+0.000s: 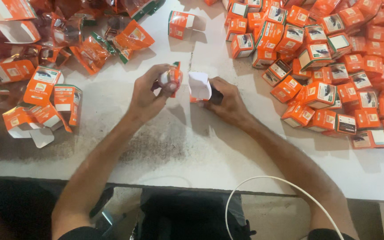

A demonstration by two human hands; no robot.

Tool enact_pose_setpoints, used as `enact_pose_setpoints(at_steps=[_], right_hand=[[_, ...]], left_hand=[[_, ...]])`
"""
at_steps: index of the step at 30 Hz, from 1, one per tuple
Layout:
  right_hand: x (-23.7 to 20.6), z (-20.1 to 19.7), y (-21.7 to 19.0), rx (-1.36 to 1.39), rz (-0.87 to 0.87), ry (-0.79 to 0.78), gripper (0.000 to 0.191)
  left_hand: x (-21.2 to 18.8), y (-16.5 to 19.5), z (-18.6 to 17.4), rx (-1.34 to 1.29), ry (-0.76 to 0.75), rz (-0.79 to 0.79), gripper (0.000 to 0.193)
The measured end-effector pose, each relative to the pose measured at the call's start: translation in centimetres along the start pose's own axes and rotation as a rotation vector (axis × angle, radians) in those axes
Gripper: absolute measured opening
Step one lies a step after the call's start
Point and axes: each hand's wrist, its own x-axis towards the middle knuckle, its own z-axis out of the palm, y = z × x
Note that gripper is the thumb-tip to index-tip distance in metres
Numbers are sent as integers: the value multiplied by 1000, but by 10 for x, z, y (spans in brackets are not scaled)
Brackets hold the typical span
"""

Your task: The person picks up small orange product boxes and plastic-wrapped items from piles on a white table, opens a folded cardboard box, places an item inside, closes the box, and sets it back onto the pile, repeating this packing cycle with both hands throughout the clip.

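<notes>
Both bare arms reach forward, bent a little inward. The left hand (150,91) is curled tight, fingers closed. The right hand (227,100) lies low, fingers bent.

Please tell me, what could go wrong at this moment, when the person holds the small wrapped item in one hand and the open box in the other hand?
1. The left hand pinches the small wrapped item above the table, apart from the open box in the right hand; it could slip and fall.
2. The box's white flap stands up near the opening and may bend or block the item.
3. The heap of closed orange boxes lies close to the right forearm; a wide move might knock some over.
</notes>
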Motion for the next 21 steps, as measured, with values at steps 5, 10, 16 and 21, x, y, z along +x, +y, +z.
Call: enact_pose_setpoints(at_steps=[5,10,16,21], right_hand=[[-1,4,6,48,166,9,36],[0,0,7,6,3,5,45],[4,-3,-5,-84,-79,-8,45],[5,-3,-14,-110,-56,-5,45]], left_hand=[[-6,24,34,208,46,649,40],[3,26,41,552,-46,557,40],[1,30,56,582,114,301,18],[19,19,67,81,170,-122,38]])
